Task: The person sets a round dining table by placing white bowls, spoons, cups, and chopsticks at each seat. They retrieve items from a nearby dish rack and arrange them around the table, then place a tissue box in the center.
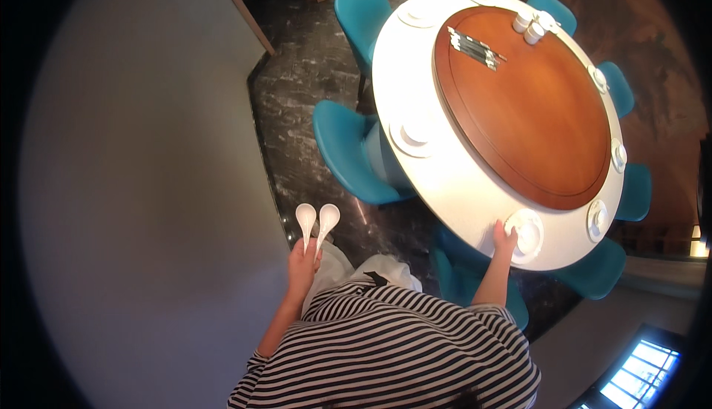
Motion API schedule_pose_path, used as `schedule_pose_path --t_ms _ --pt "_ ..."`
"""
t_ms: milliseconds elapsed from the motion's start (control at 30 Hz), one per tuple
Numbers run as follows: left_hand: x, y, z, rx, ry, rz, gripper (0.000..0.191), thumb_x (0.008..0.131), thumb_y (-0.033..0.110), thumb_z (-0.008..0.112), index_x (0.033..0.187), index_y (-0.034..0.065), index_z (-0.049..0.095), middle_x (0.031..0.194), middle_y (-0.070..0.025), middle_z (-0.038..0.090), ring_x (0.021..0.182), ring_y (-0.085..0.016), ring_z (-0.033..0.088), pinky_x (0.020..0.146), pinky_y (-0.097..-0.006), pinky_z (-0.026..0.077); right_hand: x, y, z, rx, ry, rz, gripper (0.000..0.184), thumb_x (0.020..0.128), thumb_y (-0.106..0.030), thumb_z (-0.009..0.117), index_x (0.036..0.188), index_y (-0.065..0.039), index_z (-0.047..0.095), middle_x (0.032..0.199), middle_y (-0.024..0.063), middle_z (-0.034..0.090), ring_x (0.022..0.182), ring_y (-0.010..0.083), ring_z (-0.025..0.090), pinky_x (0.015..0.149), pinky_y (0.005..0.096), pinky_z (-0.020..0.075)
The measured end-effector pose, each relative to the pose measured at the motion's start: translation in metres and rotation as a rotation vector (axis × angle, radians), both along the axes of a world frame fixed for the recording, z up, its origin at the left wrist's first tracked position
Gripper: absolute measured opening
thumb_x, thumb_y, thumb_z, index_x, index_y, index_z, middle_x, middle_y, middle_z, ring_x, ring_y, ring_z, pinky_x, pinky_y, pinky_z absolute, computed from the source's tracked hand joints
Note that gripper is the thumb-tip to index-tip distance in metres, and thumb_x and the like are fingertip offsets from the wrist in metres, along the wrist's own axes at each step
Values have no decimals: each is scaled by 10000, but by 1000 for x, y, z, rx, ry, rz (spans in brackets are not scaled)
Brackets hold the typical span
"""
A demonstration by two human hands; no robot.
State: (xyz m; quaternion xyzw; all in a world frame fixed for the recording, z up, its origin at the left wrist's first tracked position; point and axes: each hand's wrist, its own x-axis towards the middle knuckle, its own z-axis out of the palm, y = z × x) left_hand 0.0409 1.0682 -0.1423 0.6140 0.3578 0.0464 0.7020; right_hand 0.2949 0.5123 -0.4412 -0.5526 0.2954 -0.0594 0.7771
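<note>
My left hand (303, 261) is closed around the handles of two white soup spoons (329, 217), whose bowls point away from me, side by side, over the dark floor. My right hand (504, 236) reaches over the near edge of the round white table (450, 203) and touches the left side of a place setting with a white plate (537, 239) and a small bowl. Whether its fingers grip anything there is too small and bright to tell. Another white plate with a bowl (414, 141) lies farther along the left edge.
A brown wooden turntable (534, 114) bears several chopsticks (473, 50) and white cups (534, 33). Teal chairs surround the table; one (347, 153) stands ahead of me, another (514, 298) beside my right arm. A grey wall (167, 158) runs along my left.
</note>
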Motion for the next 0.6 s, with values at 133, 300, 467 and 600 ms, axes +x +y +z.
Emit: schedule_pose_path --t_ms 133,300,467,600 --pt "43 79 -6 -130 -22 7 211 1013 268 508 1023 61 544 672 34 483 479 -20 360 415 -192 267 -14 141 53 220 285 -341 181 927 -151 489 1036 -7 499 912 127 607 727 204 632 555 280 538" --pt "106 199 5 -320 -155 -239 157 999 177 529 1025 29 576 631 48 420 474 -21 320 416 -195 231 -26 424 169 334 180 374 202 916 -148 592 1052 1 602 858 115 664 630 184 636 495 248 503" --pt "173 280 12 -468 -256 -469 128 1008 145 489 1058 53 416 715 -9 421 524 -63 367 434 -214 276 17 588 241 274 74 678 192 953 -178 578 1046 -12 603 880 101 672 714 176 641 611 270 501" --pt "236 320 9 -392 -402 -567 159 1008 124 472 1024 112 314 749 -40 406 525 -87 350 445 -236 300 71 623 243 223 145 587 170 957 -156 557 1043 -16 601 878 89 668 713 157 628 622 265 491"
